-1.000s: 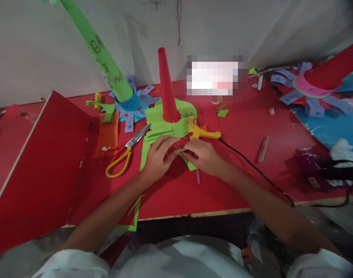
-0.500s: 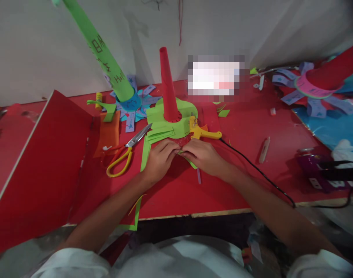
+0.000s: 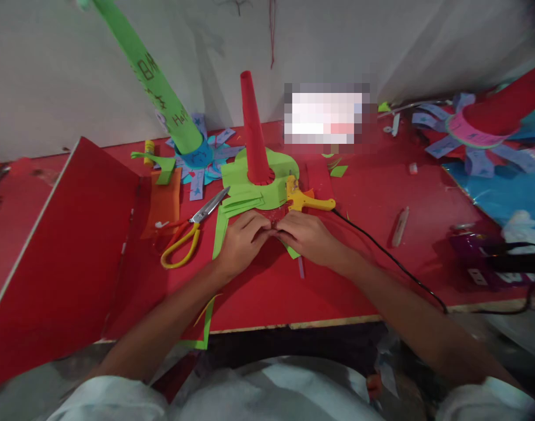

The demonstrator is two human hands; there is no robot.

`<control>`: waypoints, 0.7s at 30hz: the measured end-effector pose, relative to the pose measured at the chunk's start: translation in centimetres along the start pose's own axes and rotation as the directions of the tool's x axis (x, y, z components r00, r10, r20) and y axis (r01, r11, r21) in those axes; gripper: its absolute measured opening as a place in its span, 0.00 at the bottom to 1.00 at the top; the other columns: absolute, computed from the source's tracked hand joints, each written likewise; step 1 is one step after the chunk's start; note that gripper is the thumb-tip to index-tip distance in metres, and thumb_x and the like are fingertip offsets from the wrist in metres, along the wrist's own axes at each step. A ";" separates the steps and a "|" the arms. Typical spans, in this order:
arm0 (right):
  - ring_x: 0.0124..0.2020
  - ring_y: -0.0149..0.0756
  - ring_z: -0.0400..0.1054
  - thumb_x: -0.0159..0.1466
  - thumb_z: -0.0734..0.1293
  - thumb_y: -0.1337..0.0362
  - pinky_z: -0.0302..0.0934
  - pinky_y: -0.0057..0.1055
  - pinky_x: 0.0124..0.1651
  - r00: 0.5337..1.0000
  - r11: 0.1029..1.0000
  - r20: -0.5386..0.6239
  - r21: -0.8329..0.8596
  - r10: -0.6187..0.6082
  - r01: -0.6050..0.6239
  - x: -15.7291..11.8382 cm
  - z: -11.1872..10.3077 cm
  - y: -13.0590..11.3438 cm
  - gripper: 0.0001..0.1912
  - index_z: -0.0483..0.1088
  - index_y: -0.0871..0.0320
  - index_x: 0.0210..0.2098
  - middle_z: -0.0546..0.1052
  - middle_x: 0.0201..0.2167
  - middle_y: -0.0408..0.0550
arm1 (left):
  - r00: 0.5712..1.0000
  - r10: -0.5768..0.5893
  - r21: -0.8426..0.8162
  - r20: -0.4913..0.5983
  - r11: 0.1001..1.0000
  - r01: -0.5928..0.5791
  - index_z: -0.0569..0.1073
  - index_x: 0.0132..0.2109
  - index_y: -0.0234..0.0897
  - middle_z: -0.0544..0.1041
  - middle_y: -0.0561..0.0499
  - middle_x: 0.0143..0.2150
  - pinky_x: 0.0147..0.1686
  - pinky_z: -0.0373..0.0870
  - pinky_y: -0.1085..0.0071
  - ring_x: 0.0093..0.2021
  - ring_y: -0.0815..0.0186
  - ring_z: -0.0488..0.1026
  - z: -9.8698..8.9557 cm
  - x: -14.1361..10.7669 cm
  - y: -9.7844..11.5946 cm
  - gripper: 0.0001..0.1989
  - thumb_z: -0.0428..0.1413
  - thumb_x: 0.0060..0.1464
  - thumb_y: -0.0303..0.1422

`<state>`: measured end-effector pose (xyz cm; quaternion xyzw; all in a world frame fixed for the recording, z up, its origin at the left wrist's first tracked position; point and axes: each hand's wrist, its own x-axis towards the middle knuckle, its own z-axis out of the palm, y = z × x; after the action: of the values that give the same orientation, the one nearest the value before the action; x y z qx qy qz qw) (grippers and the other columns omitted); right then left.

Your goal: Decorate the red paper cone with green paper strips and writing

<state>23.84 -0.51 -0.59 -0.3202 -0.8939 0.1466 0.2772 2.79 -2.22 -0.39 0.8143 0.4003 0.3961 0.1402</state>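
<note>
My left hand (image 3: 248, 241) and my right hand (image 3: 310, 235) meet fingertip to fingertip over the red table, both pinched closed on a small green paper strip (image 3: 292, 250). Most of the strip is hidden under my right fingers. Just behind my hands stands a red paper cone (image 3: 256, 137) on a flower-shaped green paper base (image 3: 280, 194). A yellow glue gun (image 3: 311, 202) lies beyond my right hand. Folded green paper pieces (image 3: 241, 202) and yellow-handled scissors (image 3: 196, 227) lie to the left of my left hand.
A red board (image 3: 69, 251) stands at the left. Behind are a green paper tube (image 3: 155, 88) on blue petals and an orange paper sheet (image 3: 162, 204). A black cord (image 3: 381, 254) runs right, past a cutter (image 3: 400, 227) towards a purple object (image 3: 473, 263).
My fingertips have pressed slightly closer together, and less of the green strip shows between them. Everything else stays put.
</note>
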 end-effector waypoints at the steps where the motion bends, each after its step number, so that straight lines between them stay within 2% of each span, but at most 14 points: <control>1: 0.36 0.39 0.66 0.76 0.60 0.61 0.57 0.33 0.40 1.000 1.000 0.008 -0.006 0.006 -0.006 0.0 0.0 0.0 0.14 0.71 0.57 0.36 0.76 0.32 0.49 | 1.000 0.000 0.004 -0.013 1.000 0.000 0.71 0.39 0.37 0.76 0.51 0.37 0.41 0.71 0.72 0.39 0.68 0.74 0.0 0.0 0.0 0.04 0.58 0.65 0.27; 5: 0.36 0.40 0.66 0.76 0.60 0.63 0.58 0.34 0.40 1.000 1.000 0.022 -0.016 0.007 -0.007 0.0 0.1 0.0 0.13 0.71 0.57 0.36 0.76 0.32 0.49 | 0.999 0.024 0.036 -0.047 0.999 -0.022 0.73 0.40 0.38 0.77 0.51 0.37 0.41 0.72 0.72 0.39 0.68 0.75 0.1 0.0 0.1 0.03 0.57 0.66 0.27; 12: 0.37 0.40 0.67 0.76 0.60 0.63 0.58 0.35 0.41 1.000 0.999 0.015 -0.038 0.002 -0.002 0.0 0.1 0.1 0.12 0.71 0.57 0.37 0.76 0.33 0.50 | 0.999 0.017 0.050 -0.030 0.999 -0.015 0.74 0.43 0.37 0.78 0.50 0.38 0.43 0.72 0.71 0.41 0.68 0.75 0.1 0.0 0.0 0.06 0.52 0.69 0.27; 18: 0.36 0.39 0.67 0.73 0.63 0.66 0.57 0.33 0.40 0.999 0.999 -0.036 0.036 0.022 -0.020 0.0 -0.1 -0.1 0.08 0.70 0.57 0.37 0.76 0.32 0.49 | 0.999 -0.042 -0.013 -0.001 0.999 0.042 0.73 0.44 0.38 0.78 0.48 0.40 0.45 0.72 0.70 0.43 0.67 0.75 -0.3 0.1 0.3 0.10 0.47 0.72 0.29; 21: 0.36 0.39 0.67 0.71 0.64 0.67 0.57 0.33 0.40 0.996 0.995 -0.076 0.087 0.045 -0.038 -0.1 0.1 -0.1 0.06 0.70 0.56 0.36 0.76 0.32 0.48 | 0.998 -0.061 -0.032 0.025 0.998 0.062 0.73 0.45 0.38 0.77 0.47 0.41 0.45 0.73 0.69 0.43 0.66 0.75 -0.5 0.2 0.4 0.07 0.51 0.71 0.33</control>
<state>23.83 -0.63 -0.68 -0.3322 -0.8686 0.1779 0.3219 2.72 -2.40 0.22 0.8038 0.4170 0.3885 0.1705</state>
